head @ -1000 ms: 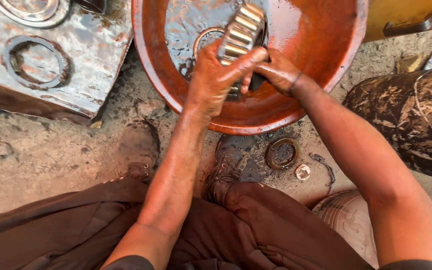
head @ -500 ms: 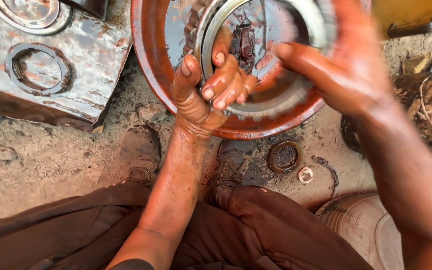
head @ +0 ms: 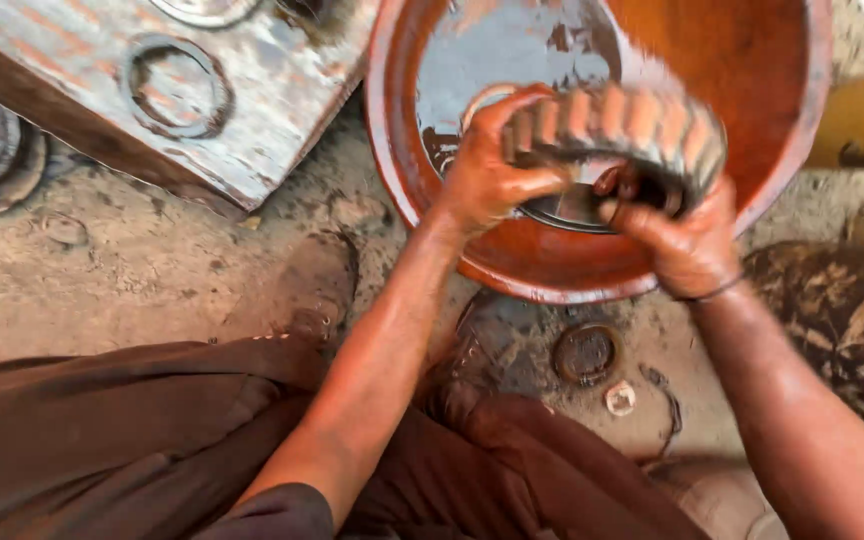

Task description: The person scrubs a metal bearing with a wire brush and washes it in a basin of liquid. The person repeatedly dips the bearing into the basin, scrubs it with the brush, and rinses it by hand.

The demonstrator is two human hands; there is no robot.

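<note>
1. Left hand (head: 487, 175): fingers closed around the left end of the roller bearing (head: 617, 135)
2. Right hand (head: 687, 245): fingers clamped on the bearing's right underside
3. Bearing: blurred, held above the round rust-red basin (head: 752, 60), over its wet centre
4. Small round cap (head: 584, 353): on the ground near the basin

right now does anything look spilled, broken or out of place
Nothing looks broken. Both hands, left hand and right hand, grip a roller bearing over the orange basin. Small rings lie loose on the oily ground.
</note>
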